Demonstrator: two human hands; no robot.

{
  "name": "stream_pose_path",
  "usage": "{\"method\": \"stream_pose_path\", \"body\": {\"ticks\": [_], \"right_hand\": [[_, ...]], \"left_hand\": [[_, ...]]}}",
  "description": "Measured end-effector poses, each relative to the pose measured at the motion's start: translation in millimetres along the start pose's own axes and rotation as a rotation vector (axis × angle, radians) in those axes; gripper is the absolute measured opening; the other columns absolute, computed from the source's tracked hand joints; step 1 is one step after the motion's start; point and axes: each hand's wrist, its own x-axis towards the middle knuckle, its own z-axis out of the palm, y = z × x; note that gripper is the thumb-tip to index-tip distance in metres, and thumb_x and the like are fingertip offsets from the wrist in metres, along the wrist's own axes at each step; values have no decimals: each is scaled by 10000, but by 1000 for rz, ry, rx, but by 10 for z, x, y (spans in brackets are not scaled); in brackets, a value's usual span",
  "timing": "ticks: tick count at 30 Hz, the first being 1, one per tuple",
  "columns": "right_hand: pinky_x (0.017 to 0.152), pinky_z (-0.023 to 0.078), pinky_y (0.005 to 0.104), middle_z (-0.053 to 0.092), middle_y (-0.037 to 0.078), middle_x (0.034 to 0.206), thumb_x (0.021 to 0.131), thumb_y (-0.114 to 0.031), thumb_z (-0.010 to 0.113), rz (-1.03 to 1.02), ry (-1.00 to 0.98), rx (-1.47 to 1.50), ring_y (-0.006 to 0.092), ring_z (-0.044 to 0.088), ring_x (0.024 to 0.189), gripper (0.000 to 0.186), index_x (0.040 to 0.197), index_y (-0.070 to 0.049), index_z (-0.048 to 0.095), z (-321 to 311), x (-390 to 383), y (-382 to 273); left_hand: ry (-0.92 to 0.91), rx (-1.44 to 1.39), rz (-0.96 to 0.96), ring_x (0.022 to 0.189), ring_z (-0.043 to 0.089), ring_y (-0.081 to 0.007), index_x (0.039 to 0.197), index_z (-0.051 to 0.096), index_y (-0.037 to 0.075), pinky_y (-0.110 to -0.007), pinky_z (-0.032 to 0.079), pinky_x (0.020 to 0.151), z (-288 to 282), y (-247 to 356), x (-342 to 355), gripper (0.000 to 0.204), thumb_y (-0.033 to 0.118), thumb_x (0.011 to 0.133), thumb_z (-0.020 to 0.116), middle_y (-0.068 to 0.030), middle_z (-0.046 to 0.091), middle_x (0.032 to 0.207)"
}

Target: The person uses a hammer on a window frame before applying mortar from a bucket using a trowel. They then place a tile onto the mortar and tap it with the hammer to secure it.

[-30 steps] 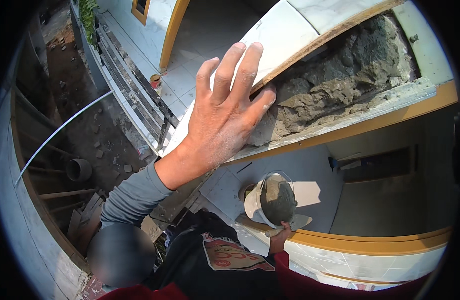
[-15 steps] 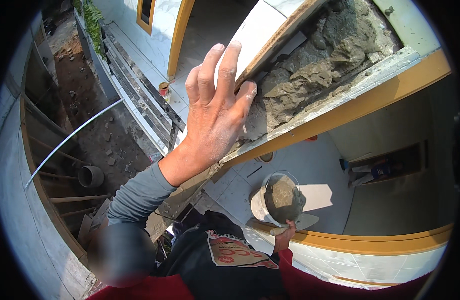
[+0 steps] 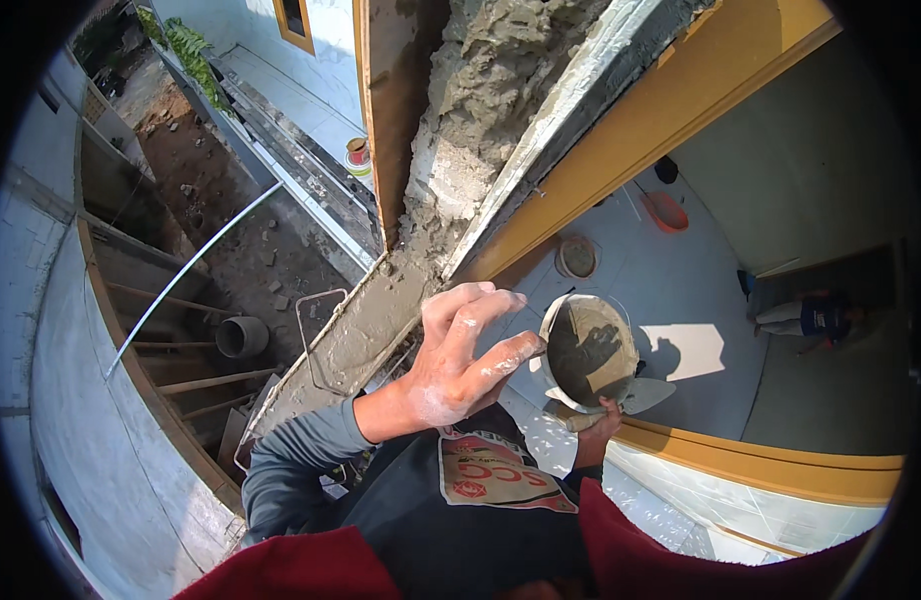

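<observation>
Two bare hands are at work here. The left hand (image 3: 471, 355) is up in front of the chest, just left of the bucket as we look at it. Its grip is loose, with the fingers bent and spread, and nothing is between them. White dust and bits of grey mud sit on its skin. The right hand (image 3: 603, 425) is low by the near side of the bucket. Its grip is wrapped tight around the handle of a trowel (image 3: 649, 396). The trowel's flat blade points off to the right. I cannot tell if this hand also touches the bucket.

The bucket (image 3: 554, 380) is white and round, and it is full of wet grey mortar (image 3: 591, 345). A dark shadow falls on the mortar. I cannot tell what the bucket rests on.

Higher up, thick lumpy mortar (image 3: 506, 90) fills a gap next to a brown panel (image 3: 406, 110). A long ledge (image 3: 366, 325) runs down to the left, with smoother grey mud on it. A thin wire hoop (image 3: 304, 330) is at its side.

On the pale floor (image 3: 631, 270) are a smaller bucket (image 3: 578, 258) and an orange tub (image 3: 666, 212). Far to the right there is another person (image 3: 826, 315) by a dark doorway.
</observation>
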Motion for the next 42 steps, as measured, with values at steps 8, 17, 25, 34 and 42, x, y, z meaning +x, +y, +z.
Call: {"method": "stream_pose_path", "body": {"ticks": [8,17,25,34,42], "right_hand": [[844,558,393,639,89,1023,680,-14,614,70,-130,101,251,659,913,455,1134,13,598,-41,-98,33],[762,542,375,649,75,921,612,13,657,217,-147,102,245,657,842,483,1093,13,613,-376,289,214],[685,509,318,643,41,838,703,-182,822,223,-364,-422,159,605,709,435,1025,24,615,-732,1364,447],[653,501,384,604,104,705,778,-392,828,153,-424,-1139,253,603,654,501,873,7,541,-1602,2678,1574],[821,528,417,672,233,1009,818,-302,765,449,-562,-1168,392,661,953,462,1092,25,588,-1707,3269,2799]], "left_hand": [[-307,-324,-48,1140,491,-350,1106,621,106,-466,407,879,1447,466,-443,389,73,746,766,-121,548,1157],[-744,-21,-321,1249,385,-385,1493,422,137,-511,317,1026,2000,381,-599,820,210,768,797,-204,451,1330],[-589,-985,-1919,977,657,-252,1303,512,-5,-445,581,825,2993,-424,-2386,520,14,805,660,-124,633,1173],[-502,-625,-2018,1032,623,-242,1292,529,4,-398,551,815,4946,-842,-4274,566,-32,734,617,-113,612,1178],[-494,-714,-2098,1132,601,-330,1386,452,91,-582,534,906,6518,-1639,-5642,671,-83,757,607,-129,566,1289]]}}
